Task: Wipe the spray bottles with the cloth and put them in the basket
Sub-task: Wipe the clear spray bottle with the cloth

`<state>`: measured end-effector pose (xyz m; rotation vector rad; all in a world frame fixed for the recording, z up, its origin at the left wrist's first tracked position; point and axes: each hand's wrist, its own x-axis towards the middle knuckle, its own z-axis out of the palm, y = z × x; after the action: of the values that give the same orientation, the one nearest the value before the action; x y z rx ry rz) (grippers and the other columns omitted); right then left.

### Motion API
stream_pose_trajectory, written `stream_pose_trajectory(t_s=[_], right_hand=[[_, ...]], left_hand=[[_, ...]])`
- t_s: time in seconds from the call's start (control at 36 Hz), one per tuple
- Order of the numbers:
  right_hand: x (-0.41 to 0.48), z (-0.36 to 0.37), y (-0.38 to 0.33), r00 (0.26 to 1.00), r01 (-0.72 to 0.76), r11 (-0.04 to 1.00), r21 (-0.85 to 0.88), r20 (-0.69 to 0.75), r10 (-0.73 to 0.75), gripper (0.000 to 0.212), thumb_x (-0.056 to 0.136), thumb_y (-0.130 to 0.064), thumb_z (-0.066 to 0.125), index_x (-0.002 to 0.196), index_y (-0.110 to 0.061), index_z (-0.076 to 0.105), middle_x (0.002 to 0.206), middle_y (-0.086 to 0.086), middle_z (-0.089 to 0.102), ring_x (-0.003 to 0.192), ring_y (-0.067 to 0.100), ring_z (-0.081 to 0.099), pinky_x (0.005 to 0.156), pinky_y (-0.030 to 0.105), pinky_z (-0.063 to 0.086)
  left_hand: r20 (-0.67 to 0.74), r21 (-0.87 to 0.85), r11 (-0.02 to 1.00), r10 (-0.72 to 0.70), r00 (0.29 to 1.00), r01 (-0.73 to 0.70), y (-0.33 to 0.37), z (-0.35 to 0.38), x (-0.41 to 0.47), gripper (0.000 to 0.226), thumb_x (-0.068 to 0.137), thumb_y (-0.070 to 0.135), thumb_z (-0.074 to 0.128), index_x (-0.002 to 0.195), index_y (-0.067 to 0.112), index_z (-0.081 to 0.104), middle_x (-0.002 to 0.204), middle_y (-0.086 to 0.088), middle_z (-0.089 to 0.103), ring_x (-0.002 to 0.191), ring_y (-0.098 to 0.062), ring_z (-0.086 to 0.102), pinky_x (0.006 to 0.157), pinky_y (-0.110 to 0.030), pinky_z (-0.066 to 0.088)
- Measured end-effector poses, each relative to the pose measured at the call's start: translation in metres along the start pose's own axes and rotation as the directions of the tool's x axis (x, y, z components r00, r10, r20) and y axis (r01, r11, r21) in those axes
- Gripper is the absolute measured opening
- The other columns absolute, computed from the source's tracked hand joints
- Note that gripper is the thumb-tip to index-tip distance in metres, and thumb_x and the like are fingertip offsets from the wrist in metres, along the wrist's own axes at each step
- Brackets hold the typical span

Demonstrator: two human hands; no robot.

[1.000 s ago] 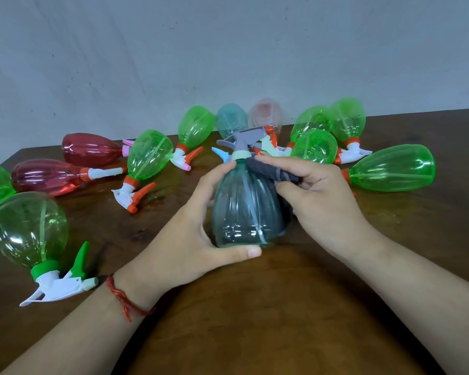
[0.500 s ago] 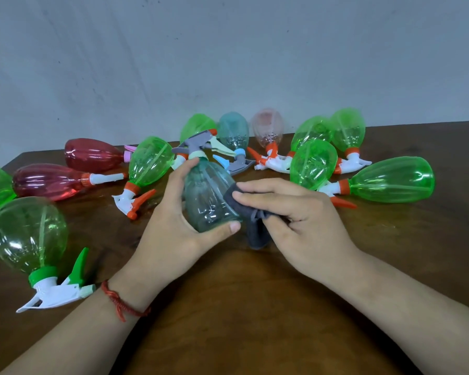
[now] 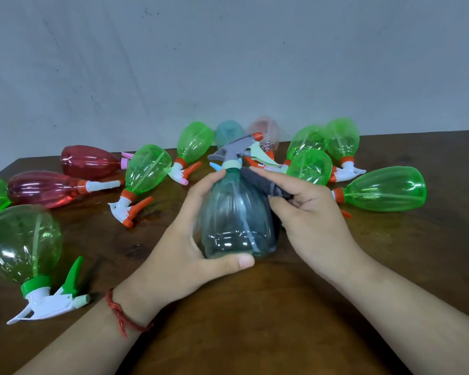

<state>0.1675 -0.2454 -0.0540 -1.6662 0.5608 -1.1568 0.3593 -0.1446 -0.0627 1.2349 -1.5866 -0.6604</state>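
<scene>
Two hands are working at the centre of a brown wooden table. The left hand is gripping an upright clear teal plastic spray bottle, thumb curling across its base. The right hand is pinching a dark grey cloth against its shoulder at two o'clock. Green plastic bottles and red plastic bottles are lying from nine to two o'clock.

The dark wooden worktop bears spray bottles on their sides. Two red bottles lie near its far left corner and a green-capped bottle by the left edge. Green bottles, a teal bottle and a pink bottle crowd the far edge.
</scene>
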Motion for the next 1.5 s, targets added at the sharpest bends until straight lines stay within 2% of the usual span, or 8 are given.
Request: stream_pose_trajectory(t_s=[0.11, 0.39, 0.5, 0.64, 0.86, 1.14, 1.28, 1.5], right_hand=[[0.001, -0.001, 0.000, 0.999, -0.030, 0.999, 0.018, -0.027, 0.031, 0.055, 0.098, 0.019, 0.047, 0.131, -0.016, 0.074, 0.127, -0.014, 0.075, 0.128, 0.002, 0.064, 0.112, 0.027, 0.049], [-0.001, -0.001, 0.008, 0.998, 0.059, 0.973, -0.222, 0.005, -0.059, 0.059, 0.097, 0.016, 0.050, 0.127, -0.028, 0.076, 0.132, -0.018, 0.071, 0.132, -0.001, 0.059, 0.114, 0.019, 0.043], [-0.004, 0.001, 0.007, 0.991, 0.134, 0.950, -0.281, 0.039, -0.129, 0.061, 0.095, 0.019, 0.052, 0.126, -0.027, 0.077, 0.135, -0.018, 0.069, 0.133, -0.004, 0.057, 0.111, 0.011, 0.040], [-0.012, 0.006, 0.008, 0.972, 0.231, 0.919, -0.319, 0.124, -0.202, 0.063, 0.089, 0.023, 0.053, 0.127, -0.020, 0.077, 0.140, -0.014, 0.067, 0.133, 0.000, 0.059, 0.110, 0.014, 0.043], [-0.015, 0.009, 0.009, 0.957, 0.289, 0.881, -0.374, 0.133, -0.257, 0.065, 0.089, 0.023, 0.054, 0.130, -0.022, 0.076, 0.142, -0.016, 0.065, 0.133, -0.003, 0.058, 0.111, 0.014, 0.043], [-0.002, 0.003, 0.008, 0.999, -0.028, 0.999, -0.046, 0.027, 0.030, 0.059, 0.099, 0.016, 0.050, 0.132, -0.027, 0.073, 0.135, -0.018, 0.070, 0.135, 0.000, 0.058, 0.120, 0.036, 0.043], [0.003, 0.006, 0.005, 0.985, -0.165, 0.958, 0.234, -0.008, 0.172, 0.056, 0.099, 0.019, 0.046, 0.129, -0.019, 0.075, 0.130, -0.003, 0.075, 0.129, 0.015, 0.066, 0.117, 0.048, 0.047], [0.002, 0.003, 0.012, 0.987, -0.106, 0.982, 0.158, -0.107, 0.124, 0.060, 0.095, 0.021, 0.047, 0.119, -0.024, 0.079, 0.119, -0.005, 0.079, 0.119, 0.014, 0.071, 0.108, 0.045, 0.054]], left_hand=[[0.063, 0.021, 0.999, -0.036, 0.997, 0.034, -0.004, 0.000, 0.002, 0.113, 0.081, 0.027, 0.095, 0.167, 0.038, 0.023, 0.165, 0.011, 0.044, 0.148, -0.019, 0.052, 0.121, -0.050, 0.045], [0.024, 0.152, 0.988, -0.016, 1.000, 0.012, -0.005, 0.001, 0.004, 0.115, 0.073, 0.021, 0.100, 0.164, 0.034, 0.031, 0.162, 0.014, 0.048, 0.149, -0.014, 0.051, 0.122, -0.046, 0.044], [-0.070, 0.148, 0.988, -0.021, 0.997, 0.031, -0.006, 0.000, 0.005, 0.110, 0.072, 0.026, 0.099, 0.161, 0.037, 0.035, 0.155, 0.020, 0.053, 0.142, -0.007, 0.056, 0.117, -0.031, 0.049], [-0.261, 0.075, 0.994, -0.054, 0.964, 0.076, -0.015, -0.009, 0.009, 0.107, 0.071, 0.029, 0.102, 0.158, 0.038, 0.039, 0.150, 0.008, 0.061, 0.136, -0.017, 0.063, 0.115, -0.048, 0.051], [-0.294, 0.049, 0.995, -0.066, 0.954, 0.084, -0.013, -0.010, 0.012, 0.105, 0.071, 0.024, 0.098, 0.157, 0.038, 0.040, 0.148, 0.011, 0.062, 0.136, -0.014, 0.063, 0.114, -0.045, 0.051], [-0.099, 0.099, 0.995, -0.010, 0.995, 0.020, -0.003, -0.002, 0.005, 0.110, 0.069, 0.021, 0.099, 0.160, 0.035, 0.038, 0.153, 0.022, 0.055, 0.142, -0.005, 0.056, 0.115, -0.023, 0.046], [0.011, 0.001, 1.000, -0.008, 1.000, 0.008, 0.002, 0.002, 0.001, 0.114, 0.070, 0.013, 0.098, 0.161, 0.035, 0.033, 0.153, 0.015, 0.056, 0.140, -0.018, 0.060, 0.113, -0.033, 0.052], [0.056, 0.085, 0.996, -0.035, 0.998, 0.030, -0.002, 0.002, 0.003, 0.116, 0.070, 0.018, 0.100, 0.162, 0.040, 0.033, 0.158, 0.018, 0.051, 0.144, -0.011, 0.056, 0.117, -0.031, 0.048]])
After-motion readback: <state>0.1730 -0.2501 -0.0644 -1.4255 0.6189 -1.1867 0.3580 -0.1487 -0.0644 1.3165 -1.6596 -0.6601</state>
